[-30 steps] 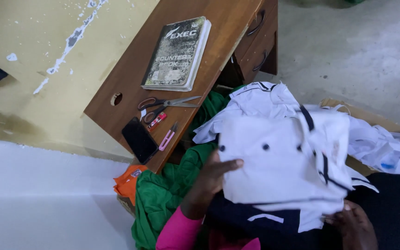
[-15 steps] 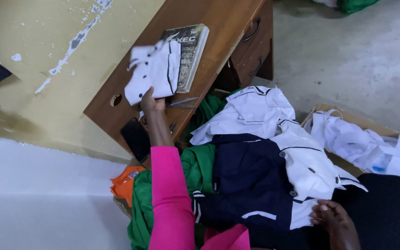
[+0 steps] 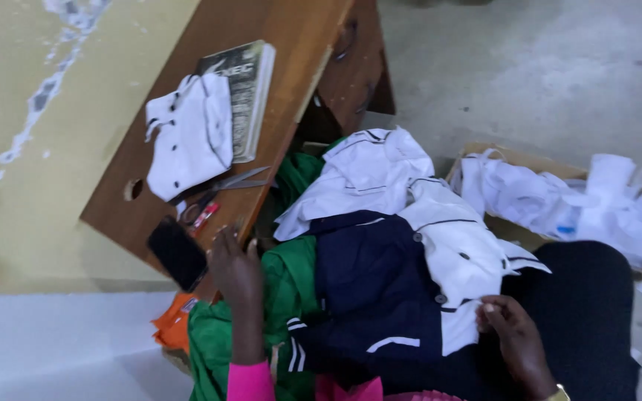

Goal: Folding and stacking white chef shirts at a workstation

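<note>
Left hand (image 3: 235,269) hung loosely spread, holding nothing, at the worktop (image 3: 291,44) edge; white garment (image 3: 191,134) lay on it at 11 o'clock. Right hand (image 3: 510,338) seemingly pinched white-trimmed cloth (image 3: 462,260). Sorting step; next needed a fresh grasp.

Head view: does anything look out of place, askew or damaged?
The white garment lies crumpled on the wooden desk, overlapping the book and part of the scissors. The wall paint is peeling. Clothes are heaped loosely on the lap.

Wooden desk (image 3: 187,126), peeling yellow wall (image 3: 31,111), grey concrete floor (image 3: 544,67).
</note>
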